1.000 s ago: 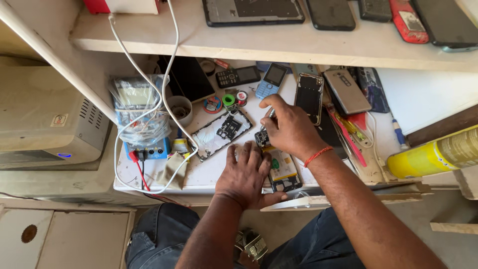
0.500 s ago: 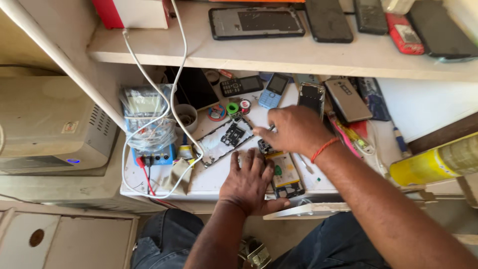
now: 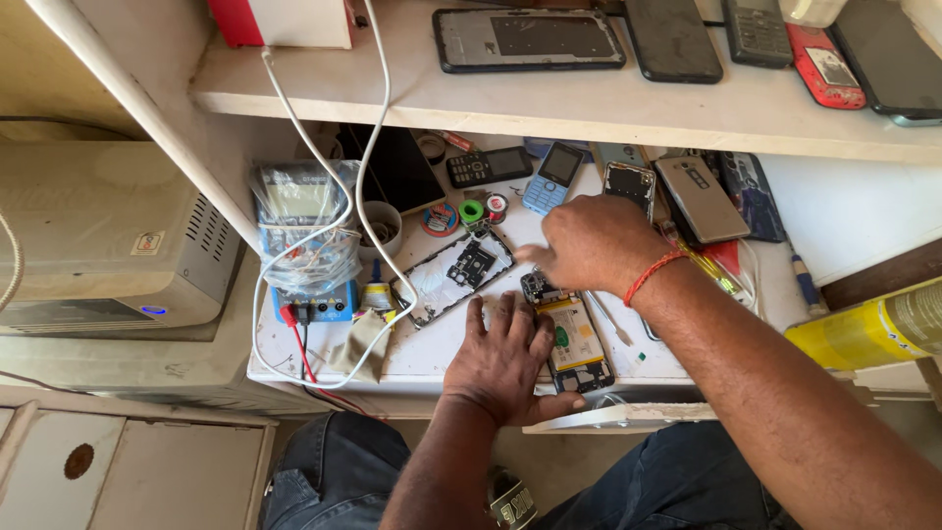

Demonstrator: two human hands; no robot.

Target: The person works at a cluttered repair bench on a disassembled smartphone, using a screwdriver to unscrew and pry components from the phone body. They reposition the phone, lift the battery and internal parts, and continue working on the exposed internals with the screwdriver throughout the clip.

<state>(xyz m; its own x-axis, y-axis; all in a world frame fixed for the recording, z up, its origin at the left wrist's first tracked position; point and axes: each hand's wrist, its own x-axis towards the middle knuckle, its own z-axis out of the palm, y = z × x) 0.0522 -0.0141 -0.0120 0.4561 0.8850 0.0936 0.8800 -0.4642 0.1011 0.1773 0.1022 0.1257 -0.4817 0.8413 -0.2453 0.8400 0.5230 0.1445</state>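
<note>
Head view: the left hand [image 3: 502,355] lies flat, fingers spread, pressing the edge of an opened phone [image 3: 577,342] on the white tabletop [image 3: 432,355]; its grip holds nothing. The right hand [image 3: 594,240] hovers over the phone's top end, fingers curled; what its grip pinches cannot be told. A detached back frame [image 3: 456,275] lies just left, beside a multimeter [image 3: 306,240].

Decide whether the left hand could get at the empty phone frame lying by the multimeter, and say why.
Probably yes. The left hand rests flat beside the opened phone, and the frame lies just beyond its fingers, with only bare worktop between; the white cable runs past the frame's far end.
</note>
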